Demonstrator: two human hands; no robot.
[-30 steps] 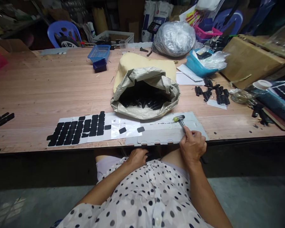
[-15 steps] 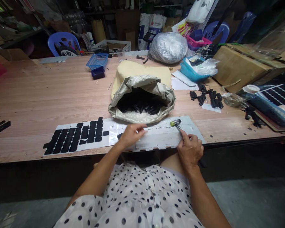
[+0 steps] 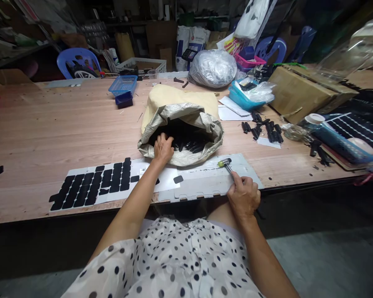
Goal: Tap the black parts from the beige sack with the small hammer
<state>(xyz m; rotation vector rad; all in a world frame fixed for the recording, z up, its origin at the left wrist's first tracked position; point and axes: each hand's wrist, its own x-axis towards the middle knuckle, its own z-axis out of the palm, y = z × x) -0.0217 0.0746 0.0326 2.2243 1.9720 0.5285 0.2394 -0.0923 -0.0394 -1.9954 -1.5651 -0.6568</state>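
My left hand [image 3: 163,148] is just inside the mouth of a woven sack [image 3: 189,159], its fingers apart and bent down over the black parts [image 3: 194,145] within. The fingertips are partly hidden among the dark contents, and no held piece is visible. My right hand [image 3: 245,196] is closed around the handle of a small hammer [image 3: 225,162] with a yellow face and a black face. The hammer's head rests over the pale board [image 3: 205,178] at the table edge. Left of it, a white sheet carries rows of black rounded stickers [image 3: 81,188], and a loose one [image 3: 178,179] lies nearby.
Blue baskets [image 3: 123,85] stand behind the sack on the wooden table [image 3: 81,124]. To the right are a pile of black parts [image 3: 269,130], a teal basin [image 3: 251,97], a cardboard box [image 3: 301,91] and a tray holding jars. A stuffed plastic bag [image 3: 213,68] sits at the back.
My left hand has moved forward from above the white sheet into the sack's mouth, uncovering a black sticker. My right hand still holds the hammer in about the same place. The view has shifted slightly.
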